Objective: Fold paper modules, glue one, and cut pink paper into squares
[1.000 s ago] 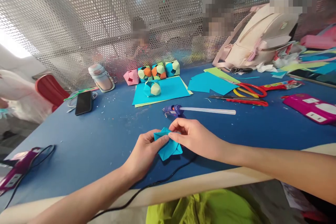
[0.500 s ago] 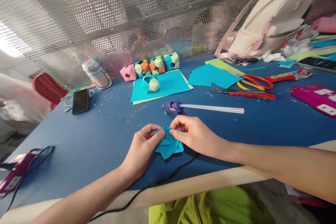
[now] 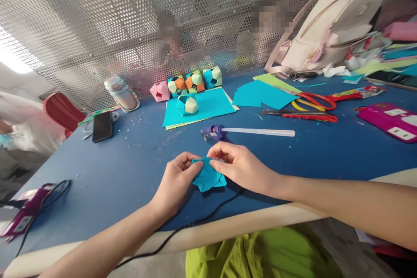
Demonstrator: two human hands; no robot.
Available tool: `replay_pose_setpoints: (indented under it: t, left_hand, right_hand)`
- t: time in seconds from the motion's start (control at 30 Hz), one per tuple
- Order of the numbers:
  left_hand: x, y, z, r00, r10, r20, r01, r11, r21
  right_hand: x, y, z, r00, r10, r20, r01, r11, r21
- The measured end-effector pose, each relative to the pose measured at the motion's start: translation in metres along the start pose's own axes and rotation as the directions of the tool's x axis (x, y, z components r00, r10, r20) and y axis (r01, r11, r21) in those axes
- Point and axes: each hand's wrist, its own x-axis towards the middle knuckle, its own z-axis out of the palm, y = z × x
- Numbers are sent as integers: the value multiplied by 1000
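Note:
A folded blue paper piece (image 3: 209, 177) with pointed corners is held above the near part of the table. My left hand (image 3: 177, 182) pinches its upper left edge between thumb and fingers. At the upper right edge, the thumb and fingers of my right hand (image 3: 243, 166) are closed on the same paper. Just beyond my hands lies a purple glue gun (image 3: 213, 132) with a long glue stick (image 3: 260, 131) sticking out to the right. The fingertips behind the paper are partly hidden.
Folded paper balls (image 3: 194, 81) line the back, one more resting on blue sheets (image 3: 215, 105). Scissors (image 3: 302, 116) and cut paper (image 3: 263, 93) lie right, near a backpack (image 3: 329, 30). A phone (image 3: 102, 127) and bottle (image 3: 121, 92) stand left. A black cable (image 3: 192, 223) crosses the front edge.
The top point of the blue paper has been folded down or tilted away, so its upper edge looks flatter. Both hands keep their pinch. The view has shifted slightly.

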Motion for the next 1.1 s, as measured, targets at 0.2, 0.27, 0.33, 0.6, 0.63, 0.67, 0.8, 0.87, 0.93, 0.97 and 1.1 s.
replay_pose_setpoints:
  t: [0.2, 0.27, 0.33, 0.6, 0.63, 0.67, 0.8, 0.87, 0.93, 0.97, 1.1]
  left_hand:
    - [0, 1, -3, 999, 34, 24, -34, 999, 26]
    - [-1, 0, -4, 999, 42, 24, -43, 998, 56]
    - [-1, -1, -5, 998, 54, 22, -56, 993, 102]
    - [-4, 1, -5, 987, 163, 16, -158, 925, 346]
    - [-5, 3, -4, 983, 182, 14, -175, 915, 364]
    - [-6, 4, -3, 980, 201, 10, -190, 904, 383]
    - [-7, 10, -2, 968, 250, -3, -223, 867, 446]
    - [-7, 10, -2, 964, 266, -9, -231, 852, 471]
    - [-7, 9, -3, 959, 283, -5, -244, 834, 495]
    - [-8, 8, -3, 956, 293, 2, -253, 823, 508]
    - [-9, 7, -3, 944, 325, 53, -300, 782, 546]
  right_hand:
    - [0, 3, 0, 986, -168, -17, 166, 981, -102]
    - [0, 5, -1, 957, -291, -4, 285, 938, -199]
    - [-1, 5, -3, 926, -376, 27, 370, 891, -263]
    - [0, -2, -3, 986, -170, 0, 164, 954, -249]
    - [0, -2, -2, 991, -132, -5, 127, 963, -239]
    - [0, -2, -2, 995, -101, -7, 97, 969, -227]
    - [-1, -3, -1, 999, -41, 8, 41, 981, -187]
    - [-2, -5, -2, 999, -43, 18, 45, 980, -191]
    - [-2, -7, -3, 997, -66, 34, 71, 978, -195]
    - [-2, -8, -3, 996, -79, 43, 86, 977, -193]
    - [-2, -6, -2, 991, -124, 49, 132, 967, -216]
